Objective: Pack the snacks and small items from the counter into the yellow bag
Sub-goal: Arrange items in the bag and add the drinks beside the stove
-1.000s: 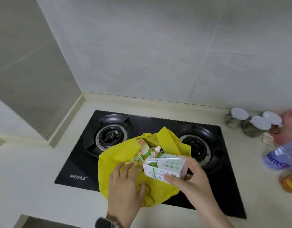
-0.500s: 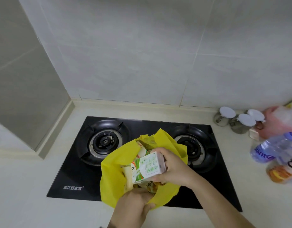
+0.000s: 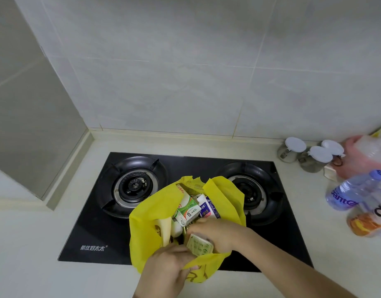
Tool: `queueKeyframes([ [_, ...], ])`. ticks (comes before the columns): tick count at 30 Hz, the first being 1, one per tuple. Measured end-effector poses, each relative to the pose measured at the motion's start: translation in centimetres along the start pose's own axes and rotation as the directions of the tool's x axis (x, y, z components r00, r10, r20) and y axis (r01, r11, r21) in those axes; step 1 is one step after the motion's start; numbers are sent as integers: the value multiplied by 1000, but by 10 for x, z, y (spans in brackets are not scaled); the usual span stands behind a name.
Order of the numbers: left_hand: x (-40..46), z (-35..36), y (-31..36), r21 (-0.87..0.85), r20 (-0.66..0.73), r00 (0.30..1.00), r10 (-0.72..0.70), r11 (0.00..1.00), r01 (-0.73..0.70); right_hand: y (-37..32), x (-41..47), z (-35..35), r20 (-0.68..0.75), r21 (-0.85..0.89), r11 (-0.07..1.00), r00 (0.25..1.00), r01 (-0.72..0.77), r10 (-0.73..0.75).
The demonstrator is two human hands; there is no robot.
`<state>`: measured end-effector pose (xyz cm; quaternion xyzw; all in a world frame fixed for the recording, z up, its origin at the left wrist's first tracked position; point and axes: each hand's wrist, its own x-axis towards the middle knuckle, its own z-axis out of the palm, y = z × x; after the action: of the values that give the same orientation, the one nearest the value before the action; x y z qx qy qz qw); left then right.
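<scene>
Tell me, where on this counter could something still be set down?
Bare counter lies left of the stove, and a strip runs between stove and back wall. The right end is crowded: lidded jars, a pink bag and bottles. The yellow bag covers the stove's middle.

Your yellow bag (image 3: 226,203) sits open on the black stove (image 3: 95,229), between the two burners, mouth facing up, fabric crumpled. Inside it: a green-and-white carton (image 3: 188,208) tilted left, a blue-and-white packet (image 3: 208,208) just beside it, and pale wrapped items (image 3: 166,229) against the left wall. You hold a small green-printed box (image 3: 199,246) inside the mouth, near the front rim. Bottles (image 3: 355,194) lie on the desk, well apart to the right.
</scene>
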<state>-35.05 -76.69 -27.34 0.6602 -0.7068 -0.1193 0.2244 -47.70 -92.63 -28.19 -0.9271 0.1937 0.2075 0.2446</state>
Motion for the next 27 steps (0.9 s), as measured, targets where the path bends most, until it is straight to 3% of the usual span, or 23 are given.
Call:
queueKeyframes([
  [6,-1,-3,-6,-42,24,997,-68,997,69,-7,-3,-3,12,-51,994,995,-94,95],
  [10,-3,-5,-14,-199,56,979,-197,958,205,-10,-2,-8,80,-20,994,990,-112,113],
  [14,-2,-10,-15,-229,100,975,-200,949,218,-9,-3,0,36,-28,993,993,-113,114],
  [21,6,-13,-2,-205,48,975,-216,953,221,-19,-12,18,-38,-105,982,987,-159,156],
  [27,16,-13,5,-164,100,980,-170,969,184,-12,-26,19,35,100,988,992,-120,118],
])
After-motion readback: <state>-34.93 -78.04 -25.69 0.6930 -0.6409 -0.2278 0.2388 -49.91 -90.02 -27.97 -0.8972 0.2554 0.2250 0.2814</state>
